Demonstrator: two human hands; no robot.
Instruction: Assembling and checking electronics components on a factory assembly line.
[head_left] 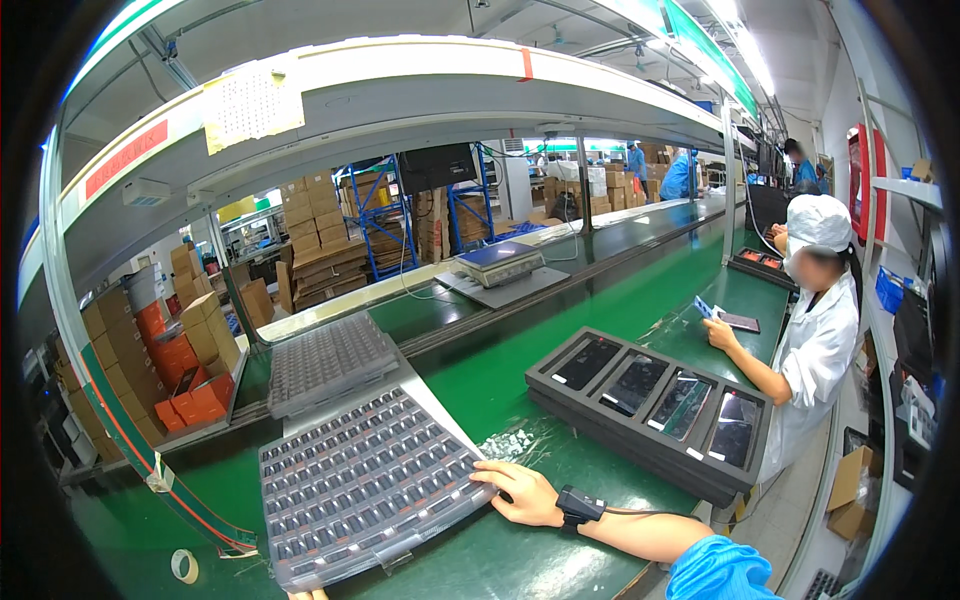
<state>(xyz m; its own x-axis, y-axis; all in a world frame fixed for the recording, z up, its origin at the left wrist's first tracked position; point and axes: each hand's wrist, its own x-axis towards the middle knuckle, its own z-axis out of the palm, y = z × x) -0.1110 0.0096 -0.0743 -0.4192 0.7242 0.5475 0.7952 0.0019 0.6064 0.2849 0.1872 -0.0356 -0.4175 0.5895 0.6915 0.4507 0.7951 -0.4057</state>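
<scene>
The right hand (522,492) lies flat and open, palm down, on the green surface (560,360), its fingertips (484,470) touching the right edge of a grey moulded plastic tray with many rows of small dark parts in its pockets (365,482). A black band with a cable sits on the wrist, and a blue sleeve covers the forearm at the lower edge. Of the left hand (308,595) only the fingertips show at the very bottom of the frame, just under the front edge of that tray; whether it grips the tray or rests open cannot be told.

The tray lies tilted toward the person, close to the front of the surface. Behind it, farther away, sits a second grey compartment tray of the same kind (330,360), resting on a pale sheet. To the right of the hand, near but apart, stands a stack of black foam trays holding four dark flat screens side by side (655,400). A roll of pale tape (184,565) lies at the lower left. Farther along, a co-worker in a white coat and white cap (815,330) handles a dark flat device on the surface, and a small weighing scale (500,262) stands beyond the belt.
</scene>
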